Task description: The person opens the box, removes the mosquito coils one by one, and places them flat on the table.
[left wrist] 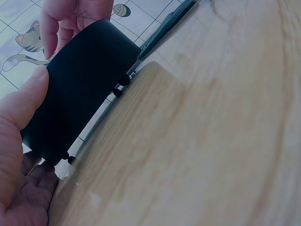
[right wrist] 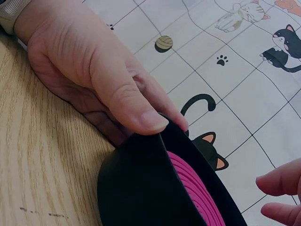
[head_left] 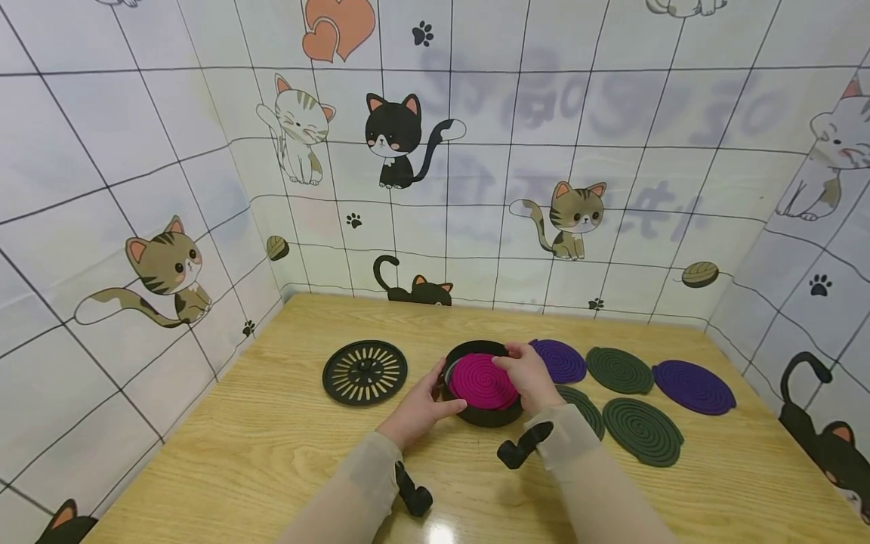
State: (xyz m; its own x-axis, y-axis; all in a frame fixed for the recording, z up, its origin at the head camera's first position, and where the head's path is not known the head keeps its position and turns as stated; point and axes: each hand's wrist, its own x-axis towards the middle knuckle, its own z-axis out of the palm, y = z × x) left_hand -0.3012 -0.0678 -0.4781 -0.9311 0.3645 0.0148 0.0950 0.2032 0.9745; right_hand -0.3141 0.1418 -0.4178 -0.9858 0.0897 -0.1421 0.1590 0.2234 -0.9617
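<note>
A round black holder (head_left: 486, 418) with low walls and small feet is on the wooden table, between both hands. Inside it lies a magenta spiral-ribbed coaster (head_left: 484, 380). My left hand (head_left: 420, 408) grips the holder's left side, its thumb on the outer wall and its other fingers round the far side and near the base. At the right back, my right hand (head_left: 532, 375) holds the rim; in the right wrist view its thumb (right wrist: 136, 110) lies over the edge and the other fingers are partly hidden.
A black slotted disc (head_left: 365, 372) lies left of the holder. To the right are purple coasters (head_left: 693, 387) and several dark green coasters (head_left: 643, 431), one partly behind my right wrist. A cat-print cloth (head_left: 476, 166) encloses the table's back and sides.
</note>
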